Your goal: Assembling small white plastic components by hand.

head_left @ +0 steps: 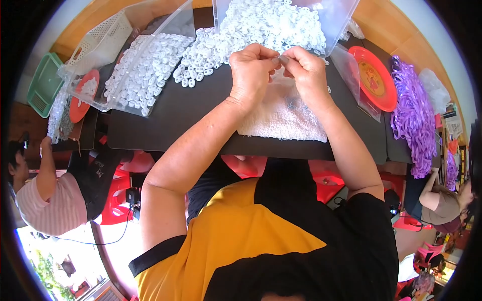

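both left hand (251, 72) and right hand (307, 72) pinch at the far edge of the white towel (283, 122), on what i cannot tell, seemingly mid-fingerwork, next likely needing steadiness.

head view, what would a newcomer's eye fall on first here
Probably the mass of small white pieces at the top, filling a clear bin and spreading onto the dark table. Next, perhaps, the bright purple bundle at the table's right, beside a red plate. Between them, the left hand and right hand meet at the fingertips above a pale towel.
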Demonstrator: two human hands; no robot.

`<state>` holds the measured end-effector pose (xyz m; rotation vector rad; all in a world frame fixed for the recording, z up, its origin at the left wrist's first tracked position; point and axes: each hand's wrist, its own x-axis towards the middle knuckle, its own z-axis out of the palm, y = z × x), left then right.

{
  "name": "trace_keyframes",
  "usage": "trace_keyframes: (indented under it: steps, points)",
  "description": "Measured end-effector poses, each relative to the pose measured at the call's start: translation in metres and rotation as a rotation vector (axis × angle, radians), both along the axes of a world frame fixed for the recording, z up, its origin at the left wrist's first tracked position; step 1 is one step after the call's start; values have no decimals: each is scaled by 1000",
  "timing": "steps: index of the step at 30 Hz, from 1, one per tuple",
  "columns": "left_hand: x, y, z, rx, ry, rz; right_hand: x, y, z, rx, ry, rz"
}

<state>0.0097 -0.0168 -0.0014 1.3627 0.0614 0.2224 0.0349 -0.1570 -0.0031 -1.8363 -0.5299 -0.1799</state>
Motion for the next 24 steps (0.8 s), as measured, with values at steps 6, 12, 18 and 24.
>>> trace_keyframes:
  steps: [6, 12, 18, 24]
  points:
    - [2, 3, 4, -10, -40, -51, 2, -4, 1, 21, -143, -31]
    - [7, 10, 3, 284, -66, -9, 3, -7, 1, -26, -98, -43]
    - [7, 14, 3, 410, -94, -91, 1, -6, 1, 36, -103, -30]
    - [4, 8, -1, 336, -87, -106, -6, -1, 6, 83, 18, 8]
